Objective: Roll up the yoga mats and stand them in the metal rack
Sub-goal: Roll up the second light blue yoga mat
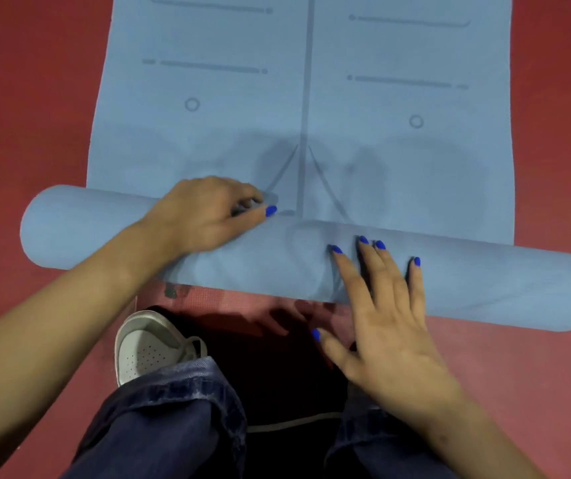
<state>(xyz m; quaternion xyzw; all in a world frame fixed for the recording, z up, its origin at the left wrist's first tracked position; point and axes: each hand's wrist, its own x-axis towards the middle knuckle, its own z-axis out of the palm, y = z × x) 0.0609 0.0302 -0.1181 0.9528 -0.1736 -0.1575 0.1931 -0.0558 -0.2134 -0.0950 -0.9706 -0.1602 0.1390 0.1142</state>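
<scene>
A light blue yoga mat with grey alignment lines lies flat on the red floor, stretching away from me. Its near end is wound into a thick roll running left to right across the view. My left hand lies over the top of the roll left of centre, its fingers curled over the far side where roll meets flat mat. My right hand rests flat on the near face of the roll, right of centre, fingers straight and spread. The metal rack is not in view.
Red floor surrounds the mat on both sides. My knees in dark blue jeans and a white shoe sit just behind the roll. A dark smudge marks the floor near the roll's near edge.
</scene>
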